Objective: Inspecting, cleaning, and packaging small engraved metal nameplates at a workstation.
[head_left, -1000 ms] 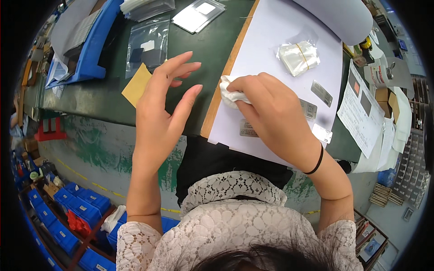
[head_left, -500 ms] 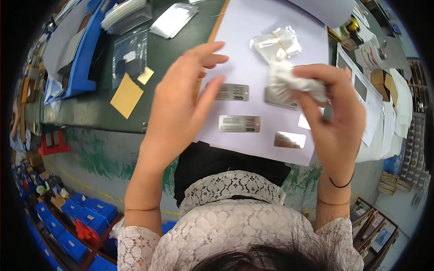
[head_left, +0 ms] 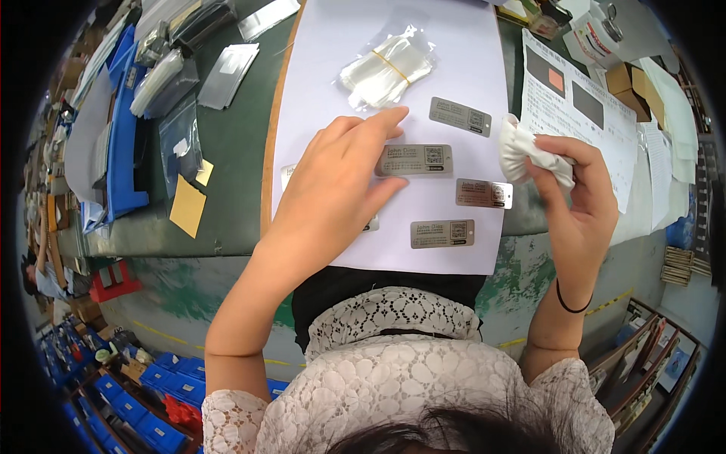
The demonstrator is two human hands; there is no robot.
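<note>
My left hand (head_left: 333,178) is over the left end of a silver metal tag (head_left: 435,168), fingers spread. Its forefinger is beyond the tag's far edge and its thumb along the near edge; I cannot see whether the other fingers touch it. At the right edge of the white sheet (head_left: 318,53), my right hand (head_left: 578,178) pinches a crumpled white cloth (head_left: 518,155). Further engraved metal tags lie around: one farther back (head_left: 460,115), one near the cloth (head_left: 484,194), one close to the front edge (head_left: 442,234). Others are partly hidden under my left hand.
A banded stack of clear bags (head_left: 378,79) lies on the sheet's far part. Printed papers (head_left: 582,106) and a small cardboard box (head_left: 635,91) are to the right. Leftward stand yellow notes (head_left: 187,206), plastic sleeves (head_left: 227,76) and a blue tray (head_left: 125,159).
The view has shifted, so the sheet appears farther left. My right hand has taken the cloth off a tag and rightward, uncovering the tags there. My left hand is now over that tag's end.
</note>
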